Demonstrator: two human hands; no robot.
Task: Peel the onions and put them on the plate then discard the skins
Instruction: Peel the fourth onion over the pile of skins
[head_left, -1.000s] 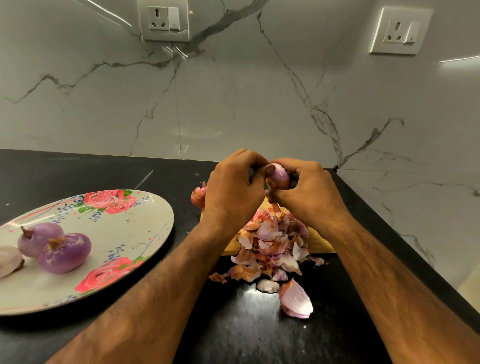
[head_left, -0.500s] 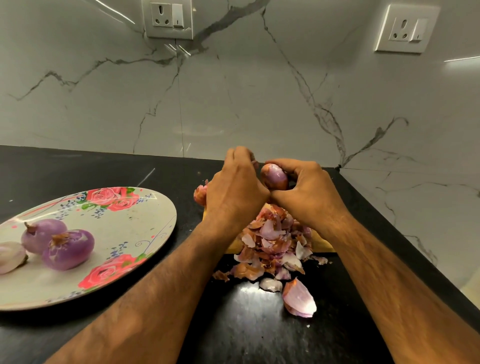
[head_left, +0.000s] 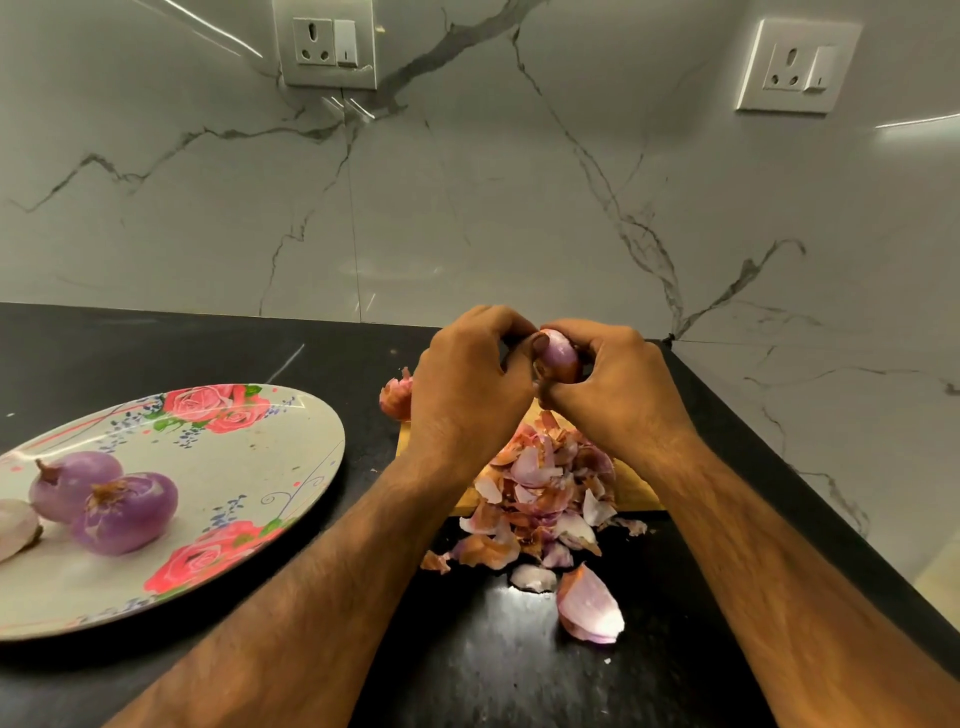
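A small purple onion (head_left: 560, 352) is held above the skin pile between both hands. My right hand (head_left: 618, 389) curls round it from the right, and my left hand (head_left: 465, 382) pinches at its left side with thumb and fingertips. Below them lies a heap of pink and brown onion skins (head_left: 543, 493) on a wooden board (head_left: 636, 491). The flowered plate (head_left: 249, 467) at the left holds two peeled purple onions (head_left: 124, 512) and a pale one (head_left: 15, 527) at the frame edge.
Another unpeeled onion (head_left: 397, 397) sits behind my left hand. Loose skin pieces (head_left: 589, 608) lie on the black counter (head_left: 519, 675) in front of the pile. The counter ends at a marble wall behind and an edge on the right.
My left hand's fingers lifted off the onion half a second ago and have now come back down onto its left side. The onion stays in my right hand.
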